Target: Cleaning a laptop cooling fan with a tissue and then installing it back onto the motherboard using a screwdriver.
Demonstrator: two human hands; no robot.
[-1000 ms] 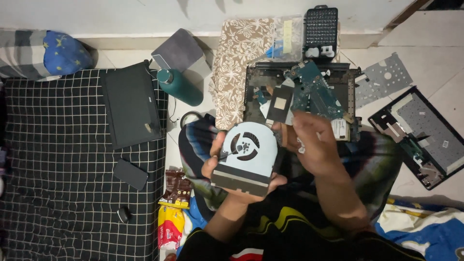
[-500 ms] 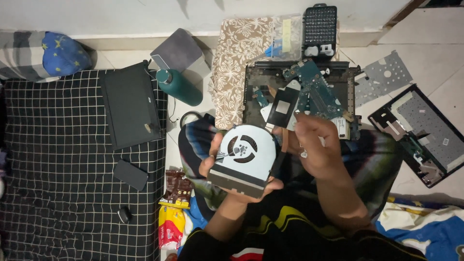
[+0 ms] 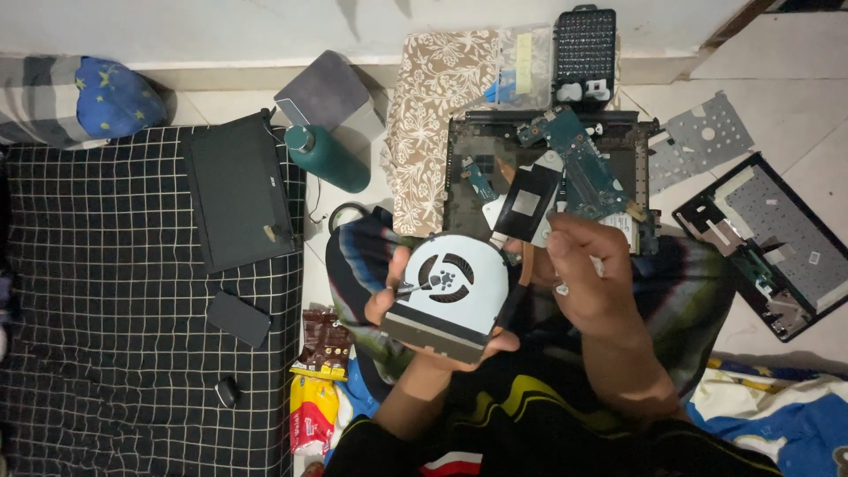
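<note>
Head view, seen from above: I count one cooling fan [image 3: 455,287], a flat pale metal housing with a round opening, dark curved blades and a ribbed fin block along its near edge. It sits at centre, over my lap, cradled in my left hand [image 3: 397,305], thumb on the left rim and fingers curled under the near edge. My right hand [image 3: 596,283] is just right of the fan with its fingers narrowly bunched; I cannot tell whether it grips anything.

Just beyond lies one opened laptop base [image 3: 548,181], a dark rectangular tray holding one blue-green circuit board [image 3: 579,163] and one black square part. Far of it stands one black screwdriver bit case [image 3: 583,44], its rows filled with bits.

Right: one perforated grey metal plate [image 3: 702,137] and one black keyboard frame [image 3: 768,243].

Left: one teal bottle [image 3: 331,159], cylindrical; one closed dark laptop [image 3: 238,194] and one small black slab on a black checked blanket [image 3: 88,309]. One brown floral cloth [image 3: 437,115] lies at far centre.
</note>
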